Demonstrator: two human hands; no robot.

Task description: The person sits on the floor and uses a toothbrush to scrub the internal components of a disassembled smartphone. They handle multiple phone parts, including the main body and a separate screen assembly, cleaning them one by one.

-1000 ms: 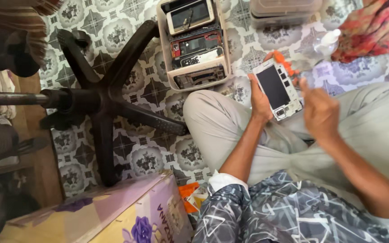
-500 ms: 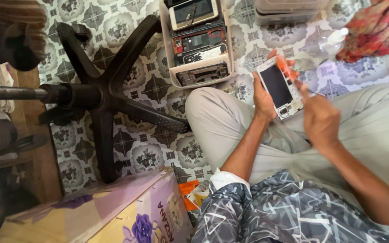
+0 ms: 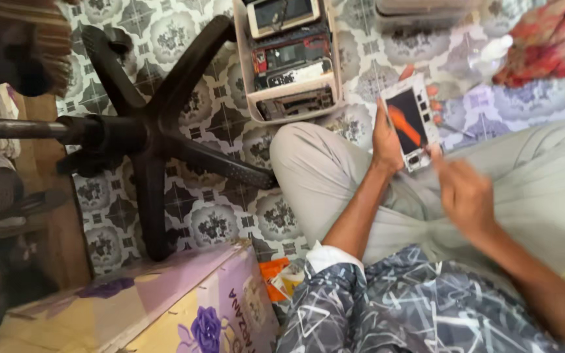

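My left hand grips a white phone by its left edge, its dark screen up with an orange streak across it. My right hand hovers just below and right of the phone, blurred, fingers curled, one fingertip at the phone's lower corner. Whether it holds something small I cannot tell. Both hands are above my lap, over light grey trousers. My patterned dark sleeve fills the lower foreground.
A beige tray holding several disassembled phones lies on the patterned tile floor ahead. A black five-legged chair base spreads at left. A purple flowered cardboard box stands at lower left. A red patterned cloth lies at top right.
The phone has tilted more upright in my left hand, and its screen now shows an orange streak. My right hand has dropped slightly lower and closer to the phone's bottom corner.
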